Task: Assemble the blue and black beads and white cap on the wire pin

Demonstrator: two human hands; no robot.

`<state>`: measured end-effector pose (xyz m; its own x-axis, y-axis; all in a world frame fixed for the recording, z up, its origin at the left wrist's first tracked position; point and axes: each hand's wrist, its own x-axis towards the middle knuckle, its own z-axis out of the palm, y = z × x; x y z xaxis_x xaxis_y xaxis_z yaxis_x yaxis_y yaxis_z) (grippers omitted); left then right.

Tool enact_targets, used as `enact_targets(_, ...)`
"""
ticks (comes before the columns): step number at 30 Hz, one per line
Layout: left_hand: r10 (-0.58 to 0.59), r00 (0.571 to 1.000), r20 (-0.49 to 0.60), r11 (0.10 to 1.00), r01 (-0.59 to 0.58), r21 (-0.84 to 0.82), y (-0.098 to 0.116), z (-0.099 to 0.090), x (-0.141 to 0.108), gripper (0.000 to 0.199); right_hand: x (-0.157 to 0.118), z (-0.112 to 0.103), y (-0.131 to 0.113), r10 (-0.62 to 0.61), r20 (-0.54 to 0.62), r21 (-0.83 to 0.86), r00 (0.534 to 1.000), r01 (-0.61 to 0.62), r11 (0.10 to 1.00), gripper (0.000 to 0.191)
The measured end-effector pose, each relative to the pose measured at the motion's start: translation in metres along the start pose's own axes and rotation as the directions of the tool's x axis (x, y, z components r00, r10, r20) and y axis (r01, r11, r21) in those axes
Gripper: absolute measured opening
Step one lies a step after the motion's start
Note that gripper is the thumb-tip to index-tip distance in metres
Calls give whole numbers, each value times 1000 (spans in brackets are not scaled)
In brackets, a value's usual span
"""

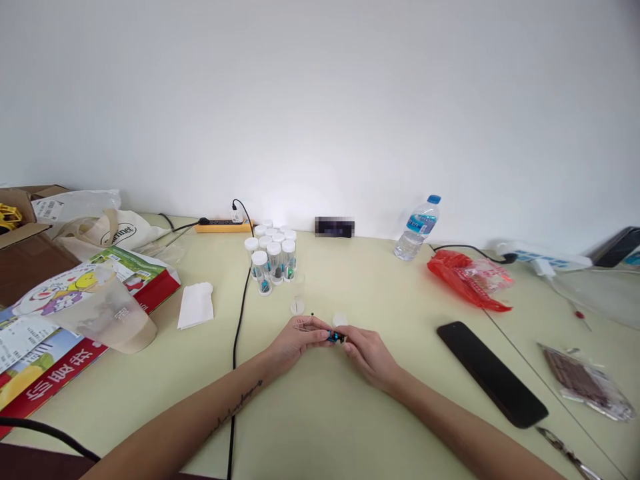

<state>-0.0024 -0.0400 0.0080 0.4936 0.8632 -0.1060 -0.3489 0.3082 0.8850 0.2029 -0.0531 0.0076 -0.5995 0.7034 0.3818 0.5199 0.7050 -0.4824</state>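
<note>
A small blue and black object [335, 337], too small to name, sits between my two hands above the table. My left hand [299, 337] pinches its left side, and thin pale strands show by the fingers. Closed on the right side of the same piece are the fingertips of my right hand [367, 350]. A round white cap [297, 307] lies just beyond my left hand; another white disc [340, 320] is behind the right fingers. Farther back, several clear tubes with white caps [274, 257] stand in a cluster, with small blue, green and dark pieces inside.
A black cable [239, 333] runs down the table left of my hands. A white napkin [195, 305], a plastic cup [117, 313] and boxes lie left. To the right are a water bottle [417, 228], red bag [463, 277], black phone-like slab [493, 373] and tweezers-like tool [565, 450].
</note>
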Motion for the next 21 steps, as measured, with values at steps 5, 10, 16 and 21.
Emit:
enact_targets(5,-1,1000,11,1000,1,-7,0,0,3,22,1,-2,1,12,37,50,999,-14,999,43)
enact_targets(10,-42,999,-7,999,42,-11,2,-1,4,20,2,-4,3,26,75,98,997,-33,995,45)
enact_targets(16,-59,998,-17,997,58,-58,2,0,5,18,3,-6,6,84,150,92,985,-99,991,34)
enact_targets(21,-90,996,-12,994,89,-71,1,-2,5,16,3,-6,9,95,174,107,980,-115,988,30)
